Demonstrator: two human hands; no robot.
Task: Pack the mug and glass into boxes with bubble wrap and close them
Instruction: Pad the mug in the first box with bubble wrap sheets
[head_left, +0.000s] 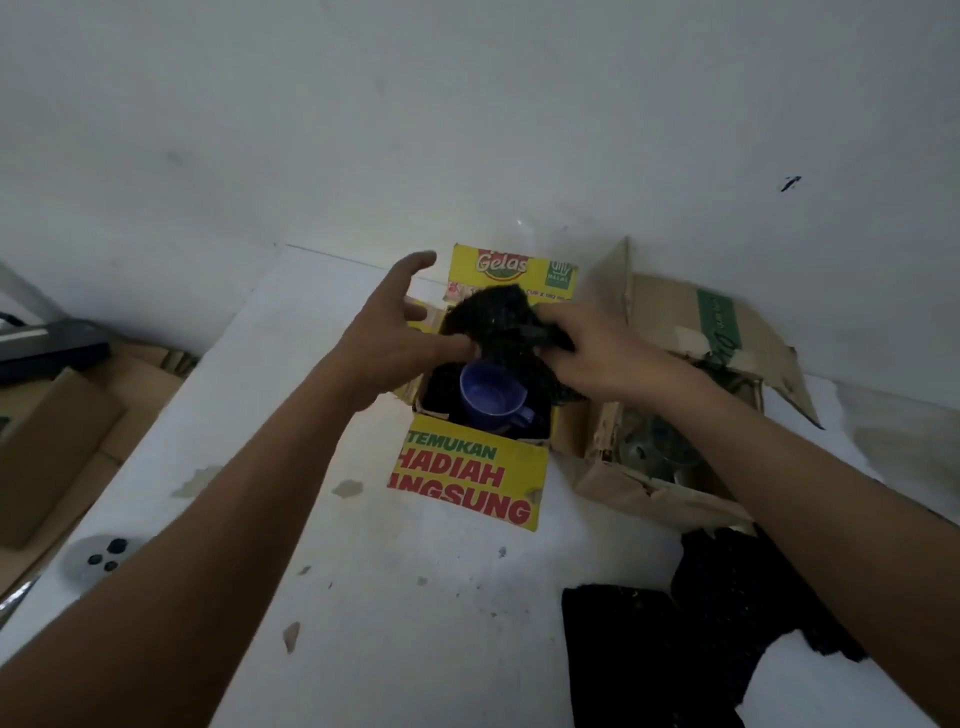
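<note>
our two forearms reach out from the bottom edge over a white worktop (363, 571). our right hand (597, 348) grips a bunched piece of black bubble wrap (498, 312) in curled fingers, just above an open yellow box (467, 478). our left hand (395, 338) is beside it, fingers spread and holding nothing. a blue mug (491, 397) stands upright inside the yellow box, with dark wrap around it. we judge the mug nearly packed: its top is not yet covered, the flaps not yet closed. a glass (654, 452) seems to sit in the open brown box (675, 312) to the right, uncovered. spare wrap sheets (649, 649) lie by our right arm, and cardboard (52, 426) sits off to the left. nothing blocks the box mouth.
</note>
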